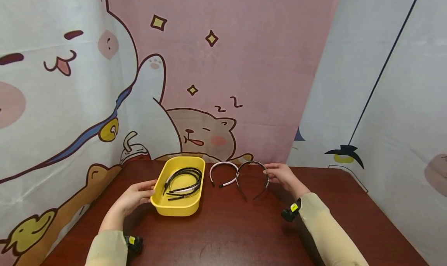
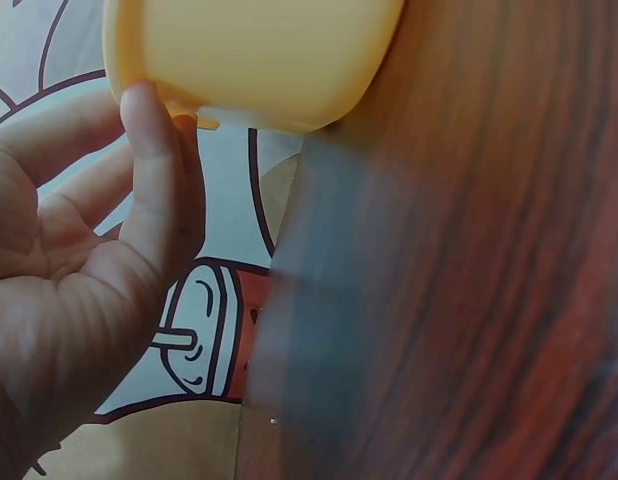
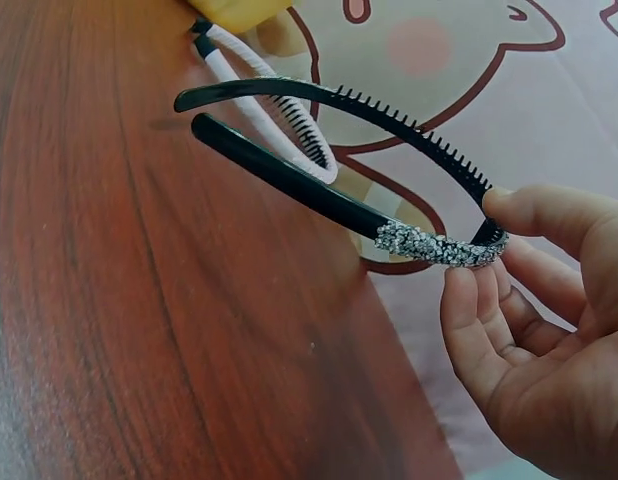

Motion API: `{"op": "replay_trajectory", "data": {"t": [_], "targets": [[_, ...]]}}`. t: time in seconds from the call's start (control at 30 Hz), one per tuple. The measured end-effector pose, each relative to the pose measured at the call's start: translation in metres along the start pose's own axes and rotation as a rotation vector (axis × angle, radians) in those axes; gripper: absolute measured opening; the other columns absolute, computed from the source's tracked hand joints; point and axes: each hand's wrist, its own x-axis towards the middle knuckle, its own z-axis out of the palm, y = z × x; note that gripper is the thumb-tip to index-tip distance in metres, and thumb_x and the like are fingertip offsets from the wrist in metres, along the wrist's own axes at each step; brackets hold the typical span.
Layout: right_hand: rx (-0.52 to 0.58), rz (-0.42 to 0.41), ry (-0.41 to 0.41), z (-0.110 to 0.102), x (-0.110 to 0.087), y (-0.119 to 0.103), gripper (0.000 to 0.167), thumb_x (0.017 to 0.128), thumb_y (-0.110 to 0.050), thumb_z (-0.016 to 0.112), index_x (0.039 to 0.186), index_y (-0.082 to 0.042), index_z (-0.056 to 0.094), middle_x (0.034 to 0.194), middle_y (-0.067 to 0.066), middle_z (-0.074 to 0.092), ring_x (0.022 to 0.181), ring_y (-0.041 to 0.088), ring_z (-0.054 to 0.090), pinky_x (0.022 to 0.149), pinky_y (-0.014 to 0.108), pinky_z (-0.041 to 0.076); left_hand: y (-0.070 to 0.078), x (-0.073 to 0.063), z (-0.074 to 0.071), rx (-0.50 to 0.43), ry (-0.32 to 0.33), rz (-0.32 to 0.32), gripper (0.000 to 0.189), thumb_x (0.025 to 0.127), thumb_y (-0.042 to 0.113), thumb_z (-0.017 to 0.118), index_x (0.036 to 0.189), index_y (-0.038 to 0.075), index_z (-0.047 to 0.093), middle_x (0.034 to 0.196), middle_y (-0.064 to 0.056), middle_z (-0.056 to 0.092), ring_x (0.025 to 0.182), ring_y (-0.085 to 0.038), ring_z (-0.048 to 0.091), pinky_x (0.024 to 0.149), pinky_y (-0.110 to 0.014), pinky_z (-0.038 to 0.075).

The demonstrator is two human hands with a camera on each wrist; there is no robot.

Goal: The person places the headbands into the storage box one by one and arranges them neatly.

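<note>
A: Surface and room first?

B: Dark red-brown table point(image 1: 223, 235) across the lower half of the head view. Behind it, a cartoon-printed cloth point(image 1: 272, 64), pink at upper centre, white toward both sides, faint creases.

A: Containers?

B: One. Yellow tub point(image 1: 176, 211), oblong, left of centre on the table. Inside, several black bands point(image 1: 200, 176), looped over one another, with a pale stretch among them. Exact count: cannot tell, too much overlap.

A: Outside the tub?

B: Pink band point(image 1: 223, 163), dark-tipped, lying just right of the tub, arch toward the cloth. Right of centre, glitter band point(image 3: 324, 195), overlapping the pink one's right end in the head view.

A: Grip, right side?

B: Right hand point(image 1: 282, 175): thumb and fingertips nearly together, pinching the glitter band at the stone-covered part. Both black ends free, pointing left in the right wrist view. Contact with the table: cannot tell.

A: Left side?

B: Left hand point(image 1: 134, 196): fingers partly curled, thumb close to them, pinching the tub's left wall.
</note>
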Motion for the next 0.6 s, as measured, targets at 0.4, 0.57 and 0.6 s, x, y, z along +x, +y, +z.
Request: {"op": "replay_trajectory", "data": {"t": [0.4, 0.57, 0.6], "targets": [[0.077, -0.056, 0.009, 0.003, -0.002, -0.011, 0.045, 0.088, -0.005, 0.067, 0.129, 0.011, 0.053, 0.092, 0.004, 0.065, 0.075, 0.016, 0.060, 0.074, 0.036, 0.056, -0.002, 0.000, -0.001, -0.002, -0.007, 0.004, 0.057, 0.095, 0.006, 0.058, 0.144, -0.011, 0.035, 0.125, -0.025, 0.053, 0.097, -0.027, 0.062, 0.080, -0.030, 0.054], [0.099, -0.077, 0.003, 0.006, -0.003, -0.016, 0.049, 0.088, -0.004, 0.066, 0.131, 0.013, 0.049, 0.091, 0.004, 0.067, 0.078, 0.019, 0.062, 0.076, 0.038, 0.056, -0.001, 0.000, -0.001, -0.001, -0.005, 0.005, 0.056, 0.095, 0.006, 0.058, 0.143, -0.011, 0.035, 0.124, -0.025, 0.054, 0.095, -0.026, 0.062, 0.080, -0.030, 0.054], [0.100, -0.083, 0.003, 0.006, -0.004, -0.016, 0.049, 0.088, -0.003, 0.066, 0.131, 0.014, 0.049, 0.091, 0.004, 0.067, 0.078, 0.018, 0.063, 0.077, 0.039, 0.055, -0.001, 0.000, -0.001, -0.001, -0.005, 0.005, 0.056, 0.095, 0.006, 0.058, 0.143, -0.011, 0.035, 0.124, -0.025, 0.054, 0.095, -0.026, 0.062, 0.080, -0.030, 0.054]]}}
